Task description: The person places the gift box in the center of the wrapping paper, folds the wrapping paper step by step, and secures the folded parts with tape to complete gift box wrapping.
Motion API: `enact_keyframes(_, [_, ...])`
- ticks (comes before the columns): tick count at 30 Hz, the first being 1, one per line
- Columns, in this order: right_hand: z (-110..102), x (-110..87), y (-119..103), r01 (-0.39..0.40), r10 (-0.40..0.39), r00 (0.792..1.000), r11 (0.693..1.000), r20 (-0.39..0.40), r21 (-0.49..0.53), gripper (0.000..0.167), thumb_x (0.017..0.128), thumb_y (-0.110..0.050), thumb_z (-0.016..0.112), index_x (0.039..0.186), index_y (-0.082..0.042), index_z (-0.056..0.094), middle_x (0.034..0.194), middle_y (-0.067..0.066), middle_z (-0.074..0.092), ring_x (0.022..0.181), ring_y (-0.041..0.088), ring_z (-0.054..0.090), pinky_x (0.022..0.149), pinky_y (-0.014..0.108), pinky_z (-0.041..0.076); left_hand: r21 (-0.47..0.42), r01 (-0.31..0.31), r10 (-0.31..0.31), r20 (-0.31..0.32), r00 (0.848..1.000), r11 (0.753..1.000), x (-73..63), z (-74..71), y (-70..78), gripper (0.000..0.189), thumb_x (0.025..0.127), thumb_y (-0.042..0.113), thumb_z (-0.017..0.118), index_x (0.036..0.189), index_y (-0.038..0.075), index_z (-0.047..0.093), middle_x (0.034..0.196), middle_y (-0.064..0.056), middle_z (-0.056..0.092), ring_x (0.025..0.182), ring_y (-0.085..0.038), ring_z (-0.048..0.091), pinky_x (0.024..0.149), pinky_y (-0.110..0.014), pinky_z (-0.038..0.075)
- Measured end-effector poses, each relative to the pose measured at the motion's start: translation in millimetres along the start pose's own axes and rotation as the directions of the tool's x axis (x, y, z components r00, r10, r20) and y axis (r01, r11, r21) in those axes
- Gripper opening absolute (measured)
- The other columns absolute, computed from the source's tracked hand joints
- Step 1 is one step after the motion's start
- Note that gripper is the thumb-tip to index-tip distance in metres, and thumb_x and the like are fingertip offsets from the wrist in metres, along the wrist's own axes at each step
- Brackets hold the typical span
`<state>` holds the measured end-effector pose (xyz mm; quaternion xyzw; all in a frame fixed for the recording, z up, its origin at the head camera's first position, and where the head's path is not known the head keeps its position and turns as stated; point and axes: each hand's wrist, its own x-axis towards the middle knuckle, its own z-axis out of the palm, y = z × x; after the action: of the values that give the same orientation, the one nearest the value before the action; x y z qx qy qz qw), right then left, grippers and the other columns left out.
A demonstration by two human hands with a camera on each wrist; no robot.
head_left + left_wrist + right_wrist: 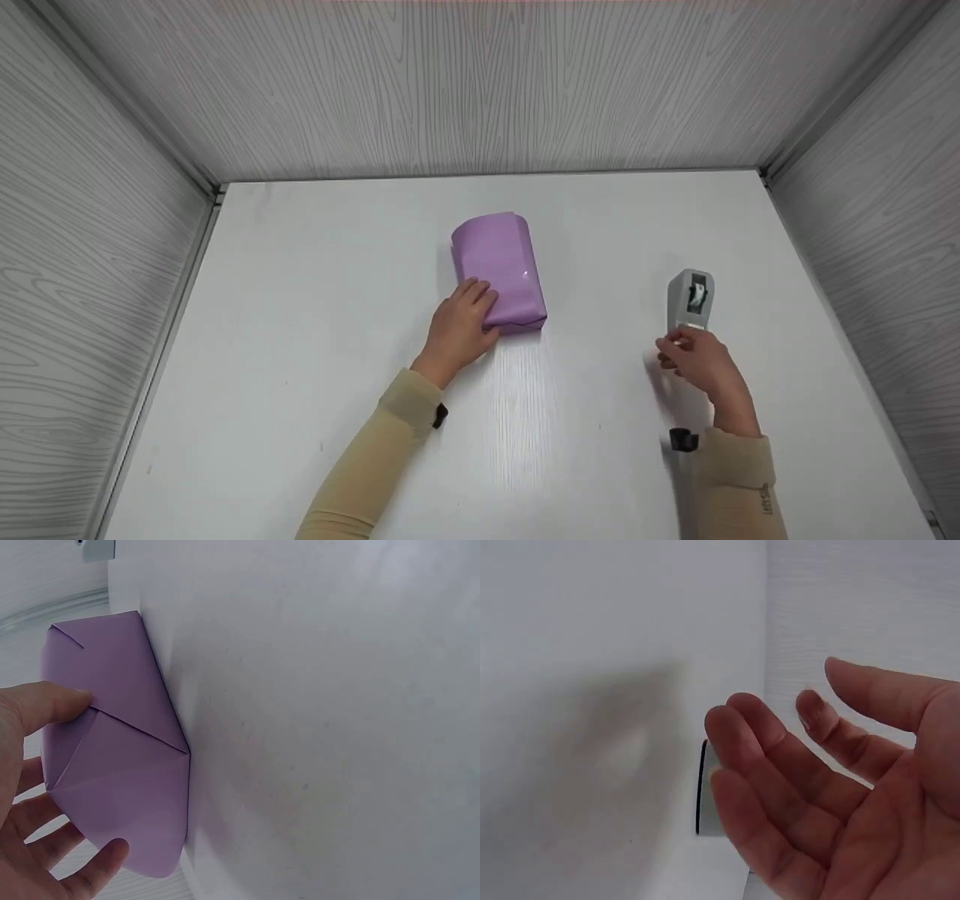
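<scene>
A parcel in glossy purple wrapping paper (495,255) lies near the middle of the table. My left hand (461,330) grips its near left corner, fingers over the top and thumb against the near end. Folded flaps show on that end of the purple parcel (127,802) in the left wrist view. My right hand (703,361) is just in front of a grey tape dispenser (679,296), fingers loosely bent. In the right wrist view thumb and index finger stand apart; a shiny patch on the index fingertip (810,709) may be clear tape, but I cannot tell.
The white tabletop (315,315) is enclosed by grey wood-grain panels at the back (480,90), left and right. The dispenser stands toward the right side, apart from the parcel.
</scene>
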<state>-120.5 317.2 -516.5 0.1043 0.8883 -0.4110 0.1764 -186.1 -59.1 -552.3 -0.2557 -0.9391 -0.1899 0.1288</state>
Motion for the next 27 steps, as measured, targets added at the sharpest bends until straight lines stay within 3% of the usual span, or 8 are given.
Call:
enact_keyframes(3, [10,1.9,-9,0.105,-0.108,0.994,0.991,0.031,0.085,0.033,0.102,-0.027,0.055,0.12,0.001,0.055,0.108,0.021,0.068,0.097,0.029,0.067,0.084,0.04,0.053,0.0,0.001,-0.001,-0.004,1.0,1.0,0.0,0.1,0.1,0.051,0.08,0.029,0.08,0.122,0.004,0.065,0.131,-0.012,0.058,0.129,-0.031,0.047,0.09,-0.048,0.05])
enact_keyframes(6, [24,5.3,-19,0.203,-0.216,0.975,0.964,0.06,0.172,0.031,0.101,-0.02,0.056,0.124,0.001,0.055,0.109,0.021,0.067,0.098,0.028,0.067,0.085,0.042,0.053,0.0,0.001,-0.001,-0.005,1.0,1.0,-0.3,0.1,0.1,0.051,0.08,0.029,0.08,0.122,0.004,0.065,0.131,-0.012,0.058,0.129,-0.031,0.047,0.089,-0.048,0.05])
enact_keyframes(10, [44,10.1,-33,0.316,-0.352,0.931,0.909,0.096,0.271,0.033,0.099,-0.016,0.061,0.126,0.002,0.055,0.113,0.02,0.063,0.101,0.031,0.066,0.086,0.04,0.053,-0.005,-0.001,0.001,-0.007,1.0,1.0,-0.4,-0.3,0.3,0.051,0.08,0.029,0.08,0.121,0.004,0.065,0.131,-0.013,0.058,0.129,-0.031,0.047,0.09,-0.048,0.05])
enact_keyframes(15, [70,15.4,-52,0.419,-0.491,0.866,0.817,0.097,0.396,0.023,0.097,-0.007,0.061,0.117,0.004,0.061,0.116,0.028,0.059,0.104,0.04,0.064,0.086,0.036,0.054,-0.014,0.003,-0.003,-0.009,1.0,1.0,-0.4,-1.2,0.9,0.051,0.079,0.027,0.081,0.121,0.004,0.064,0.131,-0.013,0.057,0.129,-0.031,0.047,0.09,-0.048,0.05])
enact_keyframes(21, [87,7.2,-86,0.485,-0.581,0.812,0.725,0.056,0.488,0.012,0.095,0.004,0.059,0.103,0.012,0.063,0.101,0.031,0.064,0.093,0.041,0.065,0.081,0.041,0.055,-0.01,0.023,-0.023,0.02,1.0,1.0,-0.3,-2.7,2.2,0.051,0.08,0.027,0.079,0.123,0.005,0.064,0.133,-0.012,0.057,0.131,-0.03,0.045,0.09,-0.049,0.05])
enact_keyframes(24, [92,1.2,-101,0.514,-0.608,0.793,0.699,0.035,0.497,0.01,0.094,0.005,0.059,0.1,0.014,0.062,0.092,0.029,0.064,0.085,0.035,0.067,0.074,0.038,0.055,-0.003,0.035,-0.035,0.04,0.999,0.999,0.1,-3.5,2.9,0.051,0.08,0.026,0.079,0.124,0.005,0.064,0.134,-0.011,0.056,0.133,-0.029,0.044,0.091,-0.049,0.049])
enact_keyframes(27, [98,0.9,-108,0.517,-0.612,0.79,0.691,0.029,0.506,0.009,0.093,0.007,0.061,0.099,0.013,0.063,0.088,0.028,0.064,0.08,0.033,0.066,0.069,0.031,0.053,0.002,0.038,-0.038,0.043,0.998,0.999,0.2,-3.8,3.3,0.052,0.08,0.027,0.079,0.125,0.005,0.064,0.134,-0.011,0.056,0.133,-0.029,0.043,0.092,-0.048,0.049])
